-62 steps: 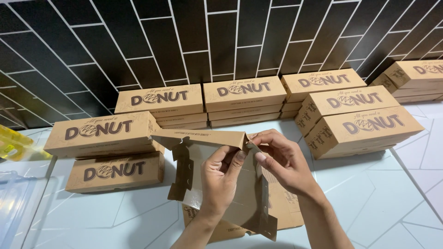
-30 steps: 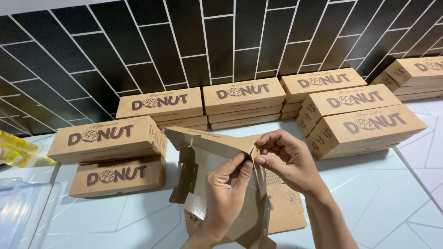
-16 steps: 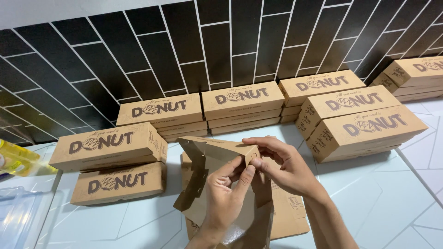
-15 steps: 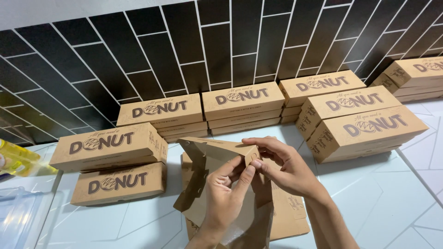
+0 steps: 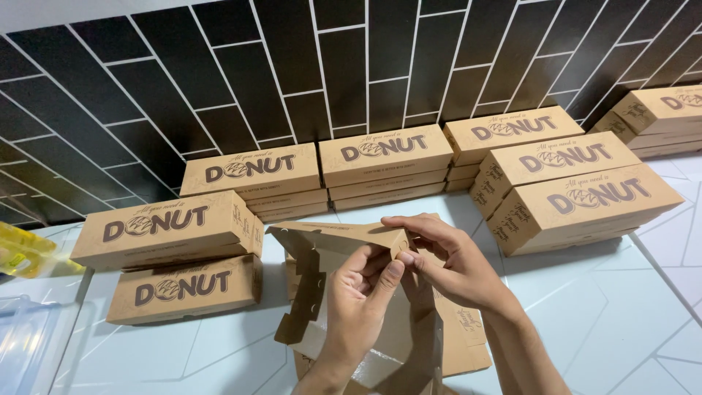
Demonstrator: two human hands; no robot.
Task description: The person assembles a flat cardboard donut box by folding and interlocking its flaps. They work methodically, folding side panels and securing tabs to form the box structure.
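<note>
Both hands meet at the top corner of a half-folded cardboard box [image 5: 344,292], the left hand [image 5: 358,300] below and left of the pinch, the right hand [image 5: 453,267] to its right. Under the grip, flat box blanks [image 5: 468,344] lie on the counter [image 5: 621,322]. Left of the grip, two closed boxes [image 5: 172,260] are stacked. Behind it, stacks of closed boxes [image 5: 384,164] stand against the tiled wall [image 5: 292,80]. To the right, more stacked boxes [image 5: 578,197] sit. At far left lies a clear plastic container [image 5: 25,344].
</note>
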